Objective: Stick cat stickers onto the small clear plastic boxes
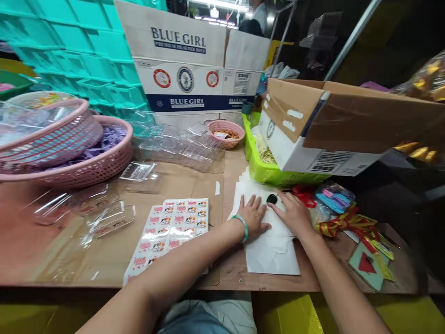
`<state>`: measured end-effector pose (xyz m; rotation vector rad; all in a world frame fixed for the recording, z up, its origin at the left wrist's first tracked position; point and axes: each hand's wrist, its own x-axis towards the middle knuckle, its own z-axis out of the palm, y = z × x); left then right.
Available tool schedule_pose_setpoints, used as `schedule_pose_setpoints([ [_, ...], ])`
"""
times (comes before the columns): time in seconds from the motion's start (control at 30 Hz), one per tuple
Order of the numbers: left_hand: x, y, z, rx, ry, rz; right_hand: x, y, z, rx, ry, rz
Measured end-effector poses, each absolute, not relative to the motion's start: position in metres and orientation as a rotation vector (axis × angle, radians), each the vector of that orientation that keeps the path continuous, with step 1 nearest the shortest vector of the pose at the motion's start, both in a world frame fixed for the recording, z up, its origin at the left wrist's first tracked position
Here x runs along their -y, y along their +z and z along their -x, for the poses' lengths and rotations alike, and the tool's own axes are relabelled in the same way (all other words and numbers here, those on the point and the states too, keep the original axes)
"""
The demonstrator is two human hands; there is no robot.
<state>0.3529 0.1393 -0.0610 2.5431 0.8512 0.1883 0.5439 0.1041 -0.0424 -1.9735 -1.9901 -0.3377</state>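
My left hand [252,215], with a green bangle [245,228] at its wrist, lies flat on a stack of white paper sheets [273,260] with its fingers stretched out. On the same paper rests my right hand [292,211], its thumb and fingers apart. A small round black object [271,199] sits between the two hands, beside the right thumb and fingertips; I cannot tell its kind. Left of the paper are sheets of printed cat stickers [174,220], partly covered by my left forearm.
Clear plastic boxes [111,220] and pink baskets [104,164] occupy the left. Behind the paper, a lime-green basket [264,174] carries a tilted carton [295,155]. A small pink basket [225,127] stands at the back. Red-gold ribbon [347,222] and a green card [366,264] lie right.
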Motion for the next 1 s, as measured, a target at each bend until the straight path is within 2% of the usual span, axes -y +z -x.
schedule_pose_setpoints([
  [0.13,-0.117,-0.052,-0.284,-0.915,0.727,-2.283,-0.08,-0.043,-0.483,1.893,-0.106,1.69],
  [0.23,-0.113,-0.05,-0.211,-1.228,0.982,-2.115,-0.074,-0.046,-0.406,2.073,0.259,1.39],
  [0.37,-0.121,-0.06,-0.123,-1.647,1.233,-1.806,-0.08,-0.052,-0.306,2.446,0.447,1.272],
  [0.47,-0.112,-0.069,-0.078,-1.751,1.169,-1.512,-0.089,-0.059,-0.277,2.554,0.499,1.376],
  [0.6,-0.096,-0.067,-0.054,-1.532,1.104,-1.17,-0.097,-0.067,-0.287,2.568,0.51,1.421],
  [0.83,-0.127,-0.051,-0.068,-1.222,1.227,-0.759,-0.101,-0.068,-0.316,2.584,0.574,1.274],
  [1.0,-0.127,-0.05,-0.089,-1.072,1.218,-0.634,-0.106,-0.051,-0.294,2.149,0.425,1.227],
])
